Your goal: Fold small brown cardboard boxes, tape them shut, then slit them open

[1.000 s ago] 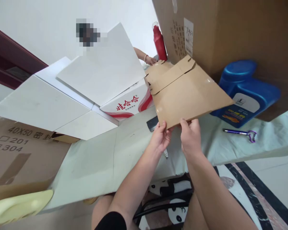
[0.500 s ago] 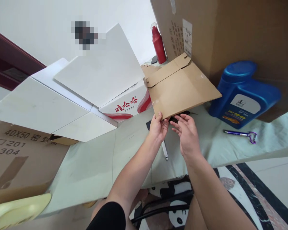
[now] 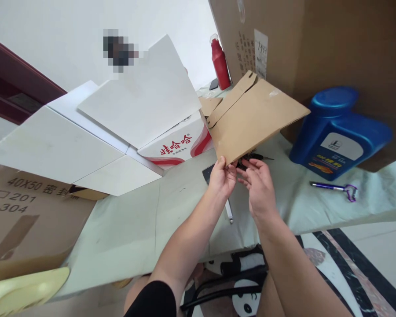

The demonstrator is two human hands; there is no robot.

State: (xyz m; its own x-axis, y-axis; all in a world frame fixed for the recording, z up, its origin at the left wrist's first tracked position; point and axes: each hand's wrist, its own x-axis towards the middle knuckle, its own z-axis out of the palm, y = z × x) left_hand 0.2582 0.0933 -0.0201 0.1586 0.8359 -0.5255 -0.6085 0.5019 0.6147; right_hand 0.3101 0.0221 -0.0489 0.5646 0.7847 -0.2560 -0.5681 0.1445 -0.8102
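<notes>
A flat brown cardboard box (image 3: 255,116) is tilted up over the table, its slotted flap lifted along the far left edge. My left hand (image 3: 222,178) pinches its near corner, thumb on top and fingers beneath. Just right of that, my right hand (image 3: 259,187) is at the box's lower edge with its fingers apart; whether the fingertips touch the cardboard I cannot tell. Under that edge lie dark things, partly hidden, one of them a black-handled tool with a thin shaft (image 3: 262,156). A dark flat object (image 3: 207,172) and a white pen-like stick (image 3: 229,212) lie beneath my left wrist.
On the right stand a blue jug (image 3: 336,132) and a large carton (image 3: 323,48); a purple-blue pen (image 3: 330,186) lies in front. A red bottle (image 3: 220,64) is at the back. White panels (image 3: 145,97) and a red-and-white box (image 3: 181,147) are on the left.
The cardboard box has tilted and turned slightly, its right corner higher and its flap gaping more. Both hands stay at its near edge. The whole view has shifted slightly.
</notes>
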